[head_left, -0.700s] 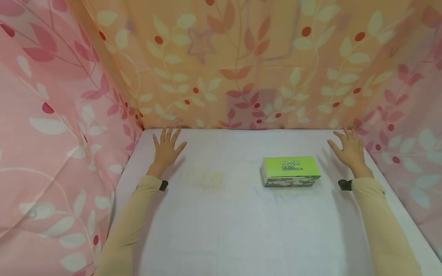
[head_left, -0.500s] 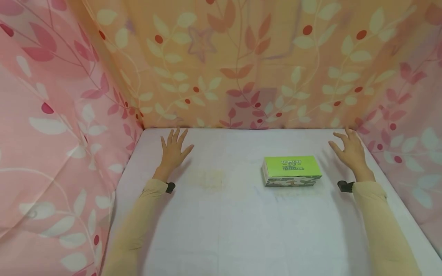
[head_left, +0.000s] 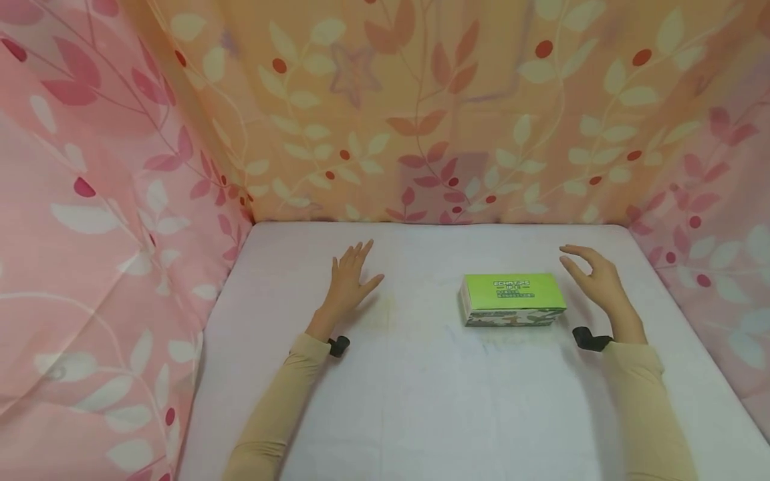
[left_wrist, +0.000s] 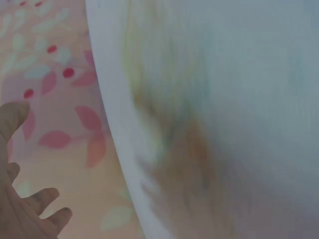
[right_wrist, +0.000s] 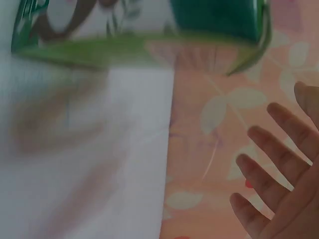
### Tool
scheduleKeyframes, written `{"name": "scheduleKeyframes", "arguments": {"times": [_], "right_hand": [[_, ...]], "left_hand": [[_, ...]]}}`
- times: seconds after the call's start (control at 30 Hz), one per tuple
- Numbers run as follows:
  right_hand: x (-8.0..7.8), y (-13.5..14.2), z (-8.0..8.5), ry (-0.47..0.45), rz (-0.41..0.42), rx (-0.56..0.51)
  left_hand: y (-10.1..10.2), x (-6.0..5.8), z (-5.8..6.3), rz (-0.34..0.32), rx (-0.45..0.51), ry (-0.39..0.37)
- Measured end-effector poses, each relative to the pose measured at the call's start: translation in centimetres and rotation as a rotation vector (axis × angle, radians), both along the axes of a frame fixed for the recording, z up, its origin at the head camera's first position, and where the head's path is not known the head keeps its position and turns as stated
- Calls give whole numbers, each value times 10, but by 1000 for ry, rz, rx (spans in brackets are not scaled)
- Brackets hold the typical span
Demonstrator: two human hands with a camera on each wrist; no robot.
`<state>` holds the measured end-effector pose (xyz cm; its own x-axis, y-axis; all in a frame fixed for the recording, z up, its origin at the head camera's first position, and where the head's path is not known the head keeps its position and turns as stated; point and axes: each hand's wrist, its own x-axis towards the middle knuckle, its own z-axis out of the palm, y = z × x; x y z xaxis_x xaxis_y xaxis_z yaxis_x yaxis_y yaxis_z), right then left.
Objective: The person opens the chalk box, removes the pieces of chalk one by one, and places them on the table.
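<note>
A box with a lime-green top [head_left: 514,291] and patterned sides lies on the white table, right of the middle. My right hand [head_left: 601,280] is just to the right of it, thumb and fingers spread apart and turned toward the box, a gap between them. In the right wrist view the box's side [right_wrist: 139,20] fills the top and the fingers [right_wrist: 279,154] hold nothing. My left hand [head_left: 349,284] is over the table's left half, fingers extended and thumb apart. Nothing lies in the left fingers [left_wrist: 42,201] in the left wrist view.
Floral cloth walls stand on the left [head_left: 108,267], at the back [head_left: 373,120] and on the right [head_left: 716,200] around the white table [head_left: 433,401]. A faint yellowish stain marks the tabletop. Each wrist wears a small black camera.
My left hand has moved right and a little nearer, toward the table's middle. The right hand has drawn nearer and slightly left, its fingers bending toward the box. The box stays in place.
</note>
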<state>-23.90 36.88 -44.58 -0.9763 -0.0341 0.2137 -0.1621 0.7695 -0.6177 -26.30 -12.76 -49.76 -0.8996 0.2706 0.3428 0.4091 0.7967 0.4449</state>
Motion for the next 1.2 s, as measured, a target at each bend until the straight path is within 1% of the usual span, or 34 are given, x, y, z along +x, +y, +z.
{"name": "scheduleKeyframes", "arguments": {"times": [0.07, 0.23, 0.37, 0.47, 0.57, 0.7, 0.83, 1.0, 1.1, 1.2], "right_hand": [[4, -7, 1, -19, 18, -13], [9, -25, 2, -28, 89, -37], [14, -37, 4, -57, 137, -32], [18, -42, 6, -74, 164, -28], [21, -43, 6, -80, 198, -21], [22, -42, 3, -123, 240, -20], [23, -40, -2, -201, 298, -9], [25, -37, -7, -258, 411, 14], [26, -37, -8, -237, 449, 16], [24, -37, -9, -196, 466, 20]], "left_hand": [[13, 5, -3, -30, 27, -19], [44, 19, -6, -101, 73, -110], [68, 27, -7, -158, 48, -163], [85, 32, -9, -202, 29, -189], [100, 36, -12, -241, 31, -202], [118, 41, -14, -288, 73, -246], [133, 44, -12, -326, 135, -338], [151, 42, -15, -337, 180, -394], [159, 40, -18, -349, 181, -388], [164, 39, -20, -338, 192, -384]]}}
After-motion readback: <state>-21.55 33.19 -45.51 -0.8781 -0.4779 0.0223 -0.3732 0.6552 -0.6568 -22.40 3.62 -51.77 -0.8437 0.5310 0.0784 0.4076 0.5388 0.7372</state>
